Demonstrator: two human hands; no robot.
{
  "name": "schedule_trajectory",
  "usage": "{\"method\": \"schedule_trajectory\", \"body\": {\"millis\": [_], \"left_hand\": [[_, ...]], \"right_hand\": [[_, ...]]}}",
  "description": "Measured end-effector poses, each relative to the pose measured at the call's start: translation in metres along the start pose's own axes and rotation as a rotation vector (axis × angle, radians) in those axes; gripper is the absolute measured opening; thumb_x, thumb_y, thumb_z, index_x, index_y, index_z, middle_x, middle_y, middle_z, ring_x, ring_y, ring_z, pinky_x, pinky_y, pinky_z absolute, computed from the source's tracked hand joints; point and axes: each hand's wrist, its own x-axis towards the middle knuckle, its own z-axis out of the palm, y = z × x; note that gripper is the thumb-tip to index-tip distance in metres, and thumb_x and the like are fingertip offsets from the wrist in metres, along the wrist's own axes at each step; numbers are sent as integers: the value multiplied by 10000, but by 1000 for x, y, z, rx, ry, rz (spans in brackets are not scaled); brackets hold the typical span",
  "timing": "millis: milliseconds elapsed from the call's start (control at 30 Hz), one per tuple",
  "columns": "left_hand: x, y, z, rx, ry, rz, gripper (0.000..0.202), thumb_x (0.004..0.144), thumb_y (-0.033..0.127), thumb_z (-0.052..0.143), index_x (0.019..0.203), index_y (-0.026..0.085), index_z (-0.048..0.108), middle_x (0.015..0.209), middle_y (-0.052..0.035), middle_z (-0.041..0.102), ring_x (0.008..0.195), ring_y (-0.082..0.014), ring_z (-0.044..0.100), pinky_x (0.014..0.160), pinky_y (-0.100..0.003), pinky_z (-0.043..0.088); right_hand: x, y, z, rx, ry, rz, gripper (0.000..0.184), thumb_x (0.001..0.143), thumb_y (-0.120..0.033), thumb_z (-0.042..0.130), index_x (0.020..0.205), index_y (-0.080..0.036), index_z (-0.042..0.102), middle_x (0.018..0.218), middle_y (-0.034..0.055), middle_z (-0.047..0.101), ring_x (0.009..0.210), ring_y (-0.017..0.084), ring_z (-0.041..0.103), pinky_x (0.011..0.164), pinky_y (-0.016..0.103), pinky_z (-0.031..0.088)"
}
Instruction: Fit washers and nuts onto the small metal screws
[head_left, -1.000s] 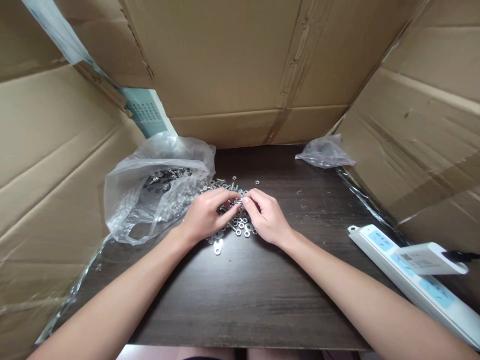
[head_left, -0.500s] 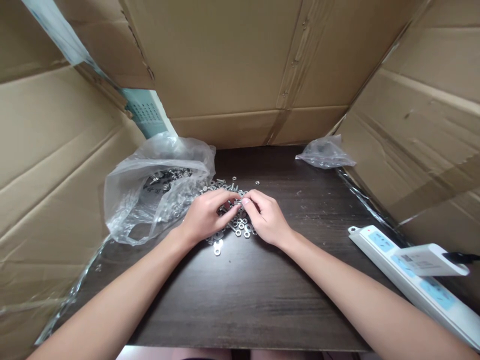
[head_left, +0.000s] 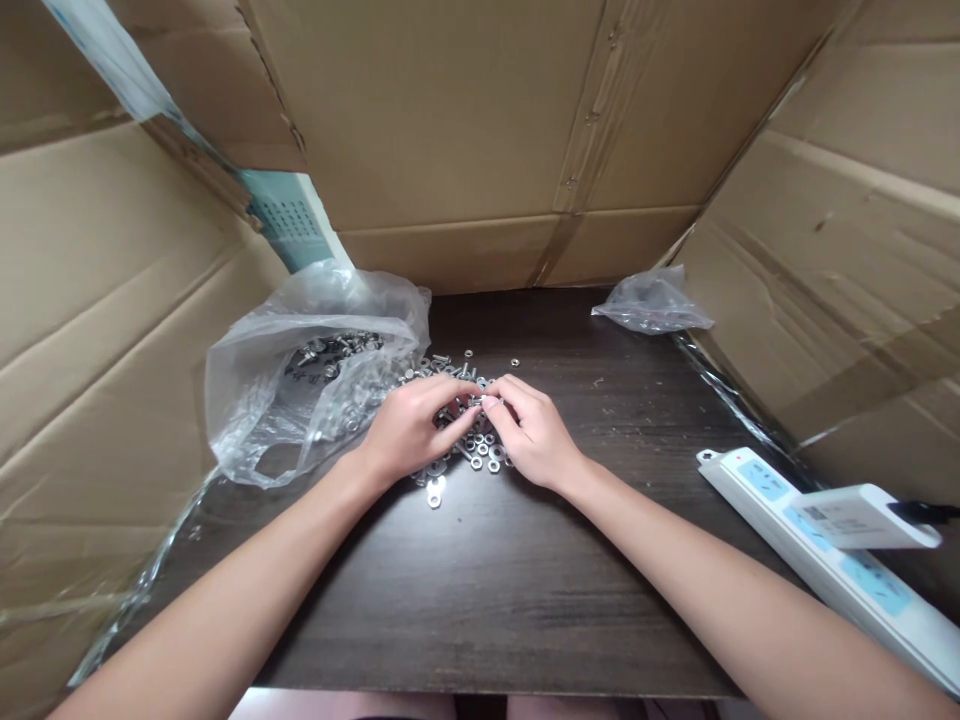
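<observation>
My left hand [head_left: 409,425] curves in a pinch above a heap of loose metal hardware. Thumb and index finger of my right hand [head_left: 534,432] meet its fingertips, and a small silver bolt [head_left: 475,402] shows between the two hands. Whether a nut or washer sits on that bolt is too small to tell. Beneath and around the fingers lie silver nuts [head_left: 477,463], washers and more bolts, partly hidden by both hands. A washer with a nut [head_left: 434,492] lies at the near side of the heap.
A clear plastic bag [head_left: 247,385] with screws inside lies open at the left. At the back right is a smaller clear bag [head_left: 649,303]. A white power strip [head_left: 780,510] with a plugged-in adapter [head_left: 862,515] runs along the right. Cardboard walls [head_left: 450,120] surround the dark table [head_left: 465,590].
Both hands stay at nearly the same place over the heap, with only slight movement at the fingertips. The whole view has shifted very slightly.
</observation>
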Motion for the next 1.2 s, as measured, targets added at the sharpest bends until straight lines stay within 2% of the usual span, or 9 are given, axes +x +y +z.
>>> {"method": "schedule_trajectory", "body": {"millis": [100, 267, 400, 633, 933, 1200], "left_hand": [[0, 0, 0, -4, 6, -3, 150, 948, 232, 601, 1058, 157, 672, 895, -37, 710, 734, -132, 648, 739, -280, 522], [0, 0, -1, -14, 6, -7, 156, 962, 249, 586, 1056, 159, 672, 910, -44, 716, 742, -132, 654, 737, -275, 530], [0, 0, 0, -4, 4, -1, 157, 959, 250, 587, 1055, 158, 672, 881, -42, 708, 730, -135, 650, 725, -278, 526], [-1, 0, 0, -5, 1, 3, 141, 949, 227, 607, 1055, 157, 667, 850, -29, 690, 728, -135, 643, 719, -272, 512], [0, -1, 1, -5, 5, 6, 142, 942, 225, 613, 1053, 157, 670, 849, -25, 687, 723, -134, 639, 720, -271, 504], [-1, 0, 0, -9, 7, 1, 142, 940, 217, 617, 1060, 160, 667, 875, -21, 695, 725, -125, 642, 724, -263, 507]], "right_hand": [[1, -1, -1, 8, -4, -5, 210, 995, -279, 446, 850, -199, 574, 857, 31, 603, 810, 172, 563, 736, 304, 408], [0, -2, -2, 37, 0, 33, 106, 960, -249, 489, 972, -208, 586, 920, 30, 639, 800, 172, 570, 717, 300, 410], [0, -1, -2, 22, 2, 13, 97, 952, -232, 479, 917, -209, 566, 889, 24, 623, 791, 171, 562, 714, 299, 405], [1, 1, 0, 12, 5, -13, 201, 989, -259, 432, 825, -205, 535, 842, 28, 606, 800, 174, 557, 731, 302, 401], [0, 0, -1, 17, 12, 18, 102, 954, -236, 481, 897, -204, 558, 886, 22, 626, 783, 166, 564, 726, 297, 403], [0, 1, 1, 15, 7, 5, 181, 989, -269, 442, 873, -195, 559, 861, 28, 616, 796, 167, 563, 730, 297, 402]]}}
